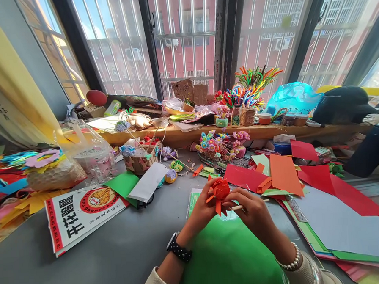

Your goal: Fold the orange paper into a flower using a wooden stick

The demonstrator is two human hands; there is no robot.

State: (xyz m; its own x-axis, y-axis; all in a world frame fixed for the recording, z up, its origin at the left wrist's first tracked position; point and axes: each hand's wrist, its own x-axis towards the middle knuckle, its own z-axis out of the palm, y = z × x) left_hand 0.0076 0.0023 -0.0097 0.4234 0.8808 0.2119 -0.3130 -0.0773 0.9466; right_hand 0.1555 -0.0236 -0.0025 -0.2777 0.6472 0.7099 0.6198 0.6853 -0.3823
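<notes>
Orange-red paper, folded and curled into a paper flower (220, 190), is held above the grey table (112, 252) near its middle, over a green sheet (227, 258) that lies just in front of the person. The left hand (203, 209) pinches the flower from below, fingers closed on its base. The right hand (252, 208) is closed as well, thumb and fingers pressed against the flower's right side, and it also grips a thin wooden stick (243, 206) that lies roughly level and points right. The flower's head faces up and away from the person; a narrow paper strip hangs down from it, so its long axis runs near vertical. By judgement the step in hand is shaping or curling the petals. The next move would call for a steady pinch at the base and light pressure, as thin paper creases or tears easily. Loose red and orange sheets (284, 173) lie just beyond the right hand; a printed paper bag (79, 213) lies well to the left.
</notes>
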